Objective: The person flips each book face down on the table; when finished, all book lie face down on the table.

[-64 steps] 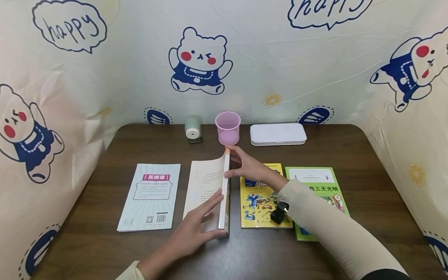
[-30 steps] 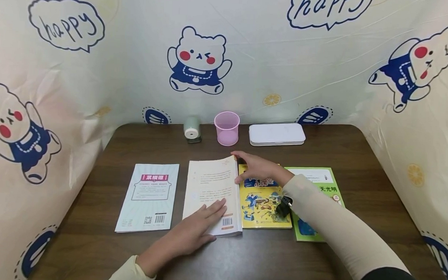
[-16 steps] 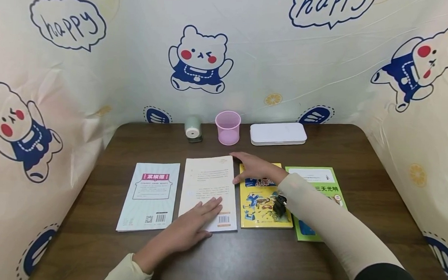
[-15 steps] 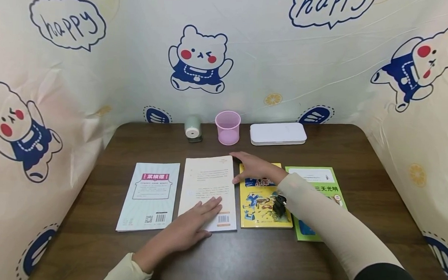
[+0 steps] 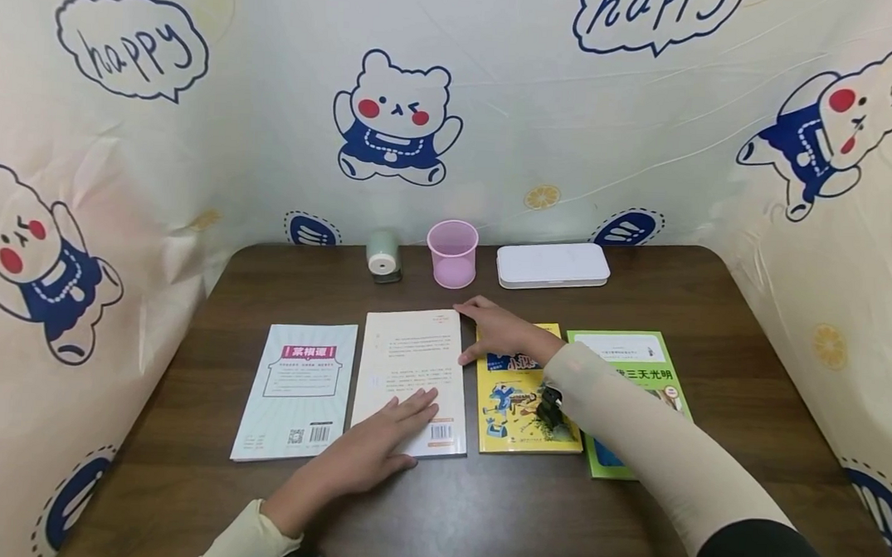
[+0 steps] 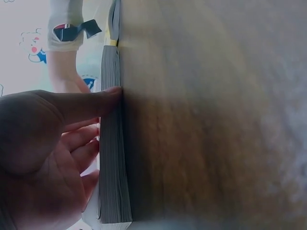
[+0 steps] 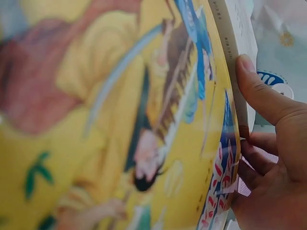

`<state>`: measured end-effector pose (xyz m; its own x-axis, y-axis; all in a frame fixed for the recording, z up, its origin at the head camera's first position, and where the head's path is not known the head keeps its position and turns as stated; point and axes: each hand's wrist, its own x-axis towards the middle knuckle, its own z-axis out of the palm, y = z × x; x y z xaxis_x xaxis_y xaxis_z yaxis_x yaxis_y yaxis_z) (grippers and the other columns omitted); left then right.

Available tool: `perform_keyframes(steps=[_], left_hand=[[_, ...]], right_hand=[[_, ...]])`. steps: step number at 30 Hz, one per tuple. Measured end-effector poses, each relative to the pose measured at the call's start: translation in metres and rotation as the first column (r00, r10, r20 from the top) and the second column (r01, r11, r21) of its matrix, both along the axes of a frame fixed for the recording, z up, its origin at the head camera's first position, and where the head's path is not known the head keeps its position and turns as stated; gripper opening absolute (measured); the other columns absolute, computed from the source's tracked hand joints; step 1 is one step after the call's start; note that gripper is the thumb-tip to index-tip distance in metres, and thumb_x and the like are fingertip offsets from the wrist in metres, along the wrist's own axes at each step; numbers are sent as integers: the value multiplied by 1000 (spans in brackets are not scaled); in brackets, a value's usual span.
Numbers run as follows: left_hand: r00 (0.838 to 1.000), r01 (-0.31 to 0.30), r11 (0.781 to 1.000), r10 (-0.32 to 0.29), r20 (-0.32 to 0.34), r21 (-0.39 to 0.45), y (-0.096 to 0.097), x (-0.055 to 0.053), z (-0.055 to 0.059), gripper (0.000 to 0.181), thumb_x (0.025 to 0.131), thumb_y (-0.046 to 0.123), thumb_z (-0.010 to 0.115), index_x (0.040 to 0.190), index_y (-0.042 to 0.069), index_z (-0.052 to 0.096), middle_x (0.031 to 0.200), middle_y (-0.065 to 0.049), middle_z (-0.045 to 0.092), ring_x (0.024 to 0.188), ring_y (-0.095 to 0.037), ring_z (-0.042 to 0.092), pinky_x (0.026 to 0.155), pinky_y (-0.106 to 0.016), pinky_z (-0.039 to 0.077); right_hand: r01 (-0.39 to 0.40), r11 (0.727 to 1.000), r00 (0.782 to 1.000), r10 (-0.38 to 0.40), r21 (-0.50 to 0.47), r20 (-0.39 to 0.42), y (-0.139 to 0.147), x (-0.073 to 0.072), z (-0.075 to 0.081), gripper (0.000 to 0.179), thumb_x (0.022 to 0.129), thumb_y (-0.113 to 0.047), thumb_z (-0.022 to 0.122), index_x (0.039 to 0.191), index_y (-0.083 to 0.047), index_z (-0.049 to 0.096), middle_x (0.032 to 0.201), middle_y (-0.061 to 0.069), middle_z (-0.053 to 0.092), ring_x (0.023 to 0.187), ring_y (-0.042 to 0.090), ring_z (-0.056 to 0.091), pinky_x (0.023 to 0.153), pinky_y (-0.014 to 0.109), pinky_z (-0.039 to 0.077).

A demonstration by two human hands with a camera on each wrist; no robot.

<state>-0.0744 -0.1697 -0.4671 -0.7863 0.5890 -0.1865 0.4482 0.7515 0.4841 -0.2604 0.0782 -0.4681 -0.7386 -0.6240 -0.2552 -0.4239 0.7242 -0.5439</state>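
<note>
Book with cream cover, back side up, is lying flat on the dark wooden table, mid-row — taking it as clock centre.

Left hand is resting at 7 o'clock on it: fingers stretching straight over the lower cover, tips ending left of the barcode, thumb standing well apart. In the left wrist view that thumb is pressing the page edges at 6 o'clock. Not clamped, just spanning cover and edge.

Right hand is touching at 2 o'clock, spread around the corner — index finger reaching the top corner, thumb pressing the spine lower down, gap showing between. No pinch is showing; the other fingers are partly hiding.

Pale blue book is lying just beside at 9 o'clock. Yellow book is sitting at 3, green book farther out at 3, right sleeve passing over both. Small pale green device is standing between 11 and 12, pink cup just past 12, white case is lying between 1 and 2.
</note>
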Motion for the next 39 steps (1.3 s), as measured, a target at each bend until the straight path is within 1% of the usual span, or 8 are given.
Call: perform_keyframes(steps=[6, 11, 18, 20, 25, 30, 39], left_hand=[[1000, -1, 1000, 1, -1, 13, 0, 0, -2, 75, 93, 19, 77, 159, 15, 41, 172, 4, 22, 158, -19, 20, 126, -48, 21], [1000, 0, 1000, 0, 2, 19, -1, -1, -2, 75, 93, 19, 77, 159, 15, 41, 172, 4, 21, 158, -20, 20, 126, -49, 21], [999, -8, 1000, 8, 32, 4, 0, -1, -1, 75, 95, 20, 77, 160, 18, 40, 172, 8, 19, 158, -16, 18, 127, -46, 19], [1000, -6, 1000, 6, 30, 3, 0, -1, -1, 75, 95, 21, 76, 160, 18, 40, 172, 8, 19, 158, -16, 18, 127, -46, 19], [1000, -7, 1000, 6, 27, 6, 1, -1, 0, 75, 95, 21, 76, 160, 18, 40, 172, 8, 19, 158, -16, 18, 127, -46, 20], [999, -18, 1000, 18, 38, 3, 1, -1, 0, 75, 95, 22, 76, 160, 19, 40, 172, 8, 19, 158, -17, 18, 127, -47, 20], [999, -20, 1000, 20, 40, 5, 1, 0, 1, 75, 95, 21, 76, 160, 19, 40, 172, 8, 20, 158, -17, 18, 127, -47, 20]], right_hand=[[7, 1000, 1000, -7, 16, -11, -3, -1, 0, 106, 82, -47, 87, 164, -13, 29, 160, 10, 35, 138, 24, 45, 116, 41, 42], [13, 1000, 1000, -13, 21, -7, -3, 0, -1, 107, 82, -48, 86, 164, -13, 27, 161, 10, 33, 140, 25, 43, 117, 41, 41], [21, 1000, 1000, -21, 12, 10, 0, 2, 0, 108, 82, -49, 86, 165, -13, 26, 164, 11, 31, 145, 29, 42, 118, 45, 39], [23, 1000, 1000, -23, 5, 8, 2, 3, 0, 108, 83, -49, 85, 165, -13, 26, 165, 11, 31, 145, 29, 42, 119, 45, 39], [36, 999, 999, -36, -6, 8, 6, 3, -2, 107, 83, -51, 85, 165, -16, 26, 166, 9, 31, 147, 29, 40, 120, 46, 37], [41, 999, 999, -41, -3, -4, 12, 3, -3, 104, 83, -53, 83, 164, -19, 29, 165, 7, 32, 148, 29, 40, 120, 46, 37], [39, 999, 999, -39, -26, -2, 29, 4, -4, 102, 83, -53, 84, 163, -17, 32, 164, 7, 36, 147, 28, 41, 119, 47, 38]])
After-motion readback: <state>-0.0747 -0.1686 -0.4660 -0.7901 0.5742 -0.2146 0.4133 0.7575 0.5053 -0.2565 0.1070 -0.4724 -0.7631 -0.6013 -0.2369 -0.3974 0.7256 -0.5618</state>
